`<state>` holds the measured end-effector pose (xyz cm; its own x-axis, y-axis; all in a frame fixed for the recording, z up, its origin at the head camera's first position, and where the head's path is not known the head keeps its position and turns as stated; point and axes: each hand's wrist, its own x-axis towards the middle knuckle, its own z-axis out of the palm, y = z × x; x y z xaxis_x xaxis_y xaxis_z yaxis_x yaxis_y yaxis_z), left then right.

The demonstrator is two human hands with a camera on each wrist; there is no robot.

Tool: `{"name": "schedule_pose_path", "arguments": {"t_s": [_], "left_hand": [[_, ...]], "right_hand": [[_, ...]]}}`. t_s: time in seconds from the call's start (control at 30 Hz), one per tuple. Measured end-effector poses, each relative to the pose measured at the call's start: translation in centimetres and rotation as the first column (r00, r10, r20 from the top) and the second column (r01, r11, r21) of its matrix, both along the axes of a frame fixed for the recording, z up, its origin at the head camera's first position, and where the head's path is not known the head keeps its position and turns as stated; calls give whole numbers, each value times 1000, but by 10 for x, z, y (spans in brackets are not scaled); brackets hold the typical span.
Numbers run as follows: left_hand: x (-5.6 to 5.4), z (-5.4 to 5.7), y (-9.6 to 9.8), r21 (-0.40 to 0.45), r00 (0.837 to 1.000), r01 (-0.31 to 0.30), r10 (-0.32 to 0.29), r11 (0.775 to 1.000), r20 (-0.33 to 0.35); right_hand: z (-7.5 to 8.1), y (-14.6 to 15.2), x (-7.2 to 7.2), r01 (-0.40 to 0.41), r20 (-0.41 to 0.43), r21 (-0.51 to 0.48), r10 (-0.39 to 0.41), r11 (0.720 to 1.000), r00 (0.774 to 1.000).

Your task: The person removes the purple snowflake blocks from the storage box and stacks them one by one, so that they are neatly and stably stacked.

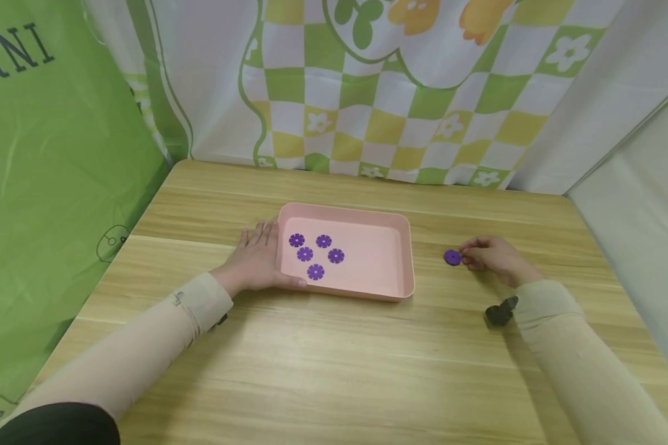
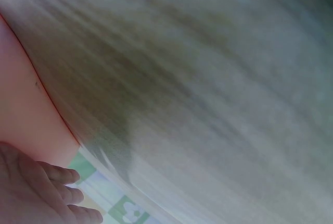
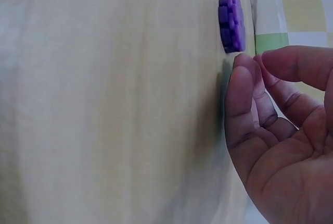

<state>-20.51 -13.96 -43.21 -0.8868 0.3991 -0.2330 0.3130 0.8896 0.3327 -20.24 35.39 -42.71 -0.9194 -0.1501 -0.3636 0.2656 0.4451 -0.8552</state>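
Note:
My left hand (image 1: 256,262) rests against the left end of a pink tray (image 1: 375,259), its fingers along the side and its thumb at the front rim. The left wrist view shows that hand (image 2: 36,190) beside the tray's outer wall (image 2: 31,104). Inside the tray, several purple notched discs (image 1: 315,272) lie flat towards the left. To the right of the tray, my right hand (image 1: 492,256) is at a small stack of purple discs (image 1: 453,258). In the right wrist view its bent fingertips (image 3: 242,86) are right by the stack (image 3: 232,24), with nothing visible between thumb and fingers.
Everything stands on a wood-grain table (image 1: 334,371). A checkered cloth (image 1: 389,117) hangs behind its back edge, with a green sheet (image 1: 61,173) on the left and a pale sheet (image 1: 646,185) on the right. A dark device (image 1: 501,312) is at the right wrist.

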Motion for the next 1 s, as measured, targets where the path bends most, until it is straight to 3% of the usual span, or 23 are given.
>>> {"name": "schedule_pose_path", "arguments": {"t_s": [0.3,0.73,1.0], "left_hand": [[0,2,0,-5,1000,-6,6,1000,0],[0,3,0,-57,999,9,-11,998,-31],[1,-1,0,-73,999,11,-13,997,-37]], "right_hand": [[27,-12,-13,-57,-81,167,72,984,994],[52,-86,-29,-178,-71,72,183,981,980],[52,-136,-44,-260,-39,77,264,963,964]]}}
